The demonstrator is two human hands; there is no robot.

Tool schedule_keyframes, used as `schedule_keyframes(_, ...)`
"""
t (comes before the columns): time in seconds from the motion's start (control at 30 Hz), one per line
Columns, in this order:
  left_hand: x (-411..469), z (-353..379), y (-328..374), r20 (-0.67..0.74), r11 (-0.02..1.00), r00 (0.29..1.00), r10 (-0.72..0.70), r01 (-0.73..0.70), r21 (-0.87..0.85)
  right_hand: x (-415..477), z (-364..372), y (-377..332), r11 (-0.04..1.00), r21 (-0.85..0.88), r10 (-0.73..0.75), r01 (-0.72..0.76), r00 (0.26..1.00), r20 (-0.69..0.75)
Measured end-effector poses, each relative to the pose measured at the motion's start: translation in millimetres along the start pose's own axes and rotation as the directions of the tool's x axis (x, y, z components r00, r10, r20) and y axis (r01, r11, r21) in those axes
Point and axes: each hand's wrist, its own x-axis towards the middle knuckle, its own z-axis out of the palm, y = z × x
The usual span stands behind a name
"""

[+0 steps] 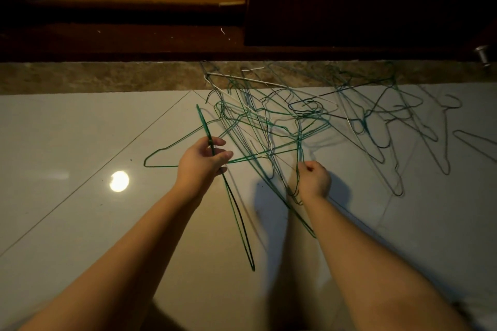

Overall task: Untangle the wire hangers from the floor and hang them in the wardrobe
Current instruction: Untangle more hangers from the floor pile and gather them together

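my left grip (202,162) pinches one green hanger (205,124), lifted edge-on. right grip (314,179) clamped on wires from tangled pile (298,115) on floor (80,129).

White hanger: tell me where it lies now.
Head view: the white hanger lies at the far left edge of the hanger tangle, across the brown floor strip below the wardrobe.

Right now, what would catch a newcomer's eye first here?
The tangle of wire hangers sprawled on the pale floor by the dark wardrobe stands out first. Next come the two hands in the middle: the left hand grips a green hanger at the pile's left, and the right hand clutches wires at the tangle's near edge. A bright glare sits on the floor at left.
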Motion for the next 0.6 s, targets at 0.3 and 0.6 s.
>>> schedule_keyframes(0.3, 0, 3, 2, -0.037, 0.999, 0.999, 0.019, -0.017, 0.05, -7, -12, -13, 0.861, -0.434, -0.222, 0.264, 0.964, 0.145)
schedule_keyframes(0.6, -3, 4, 7, -0.043, 0.999, 0.999, 0.032, -0.034, -0.041, 0, -8, -3, 0.838, -0.502, -0.227, 0.212, 0.973, 0.033)
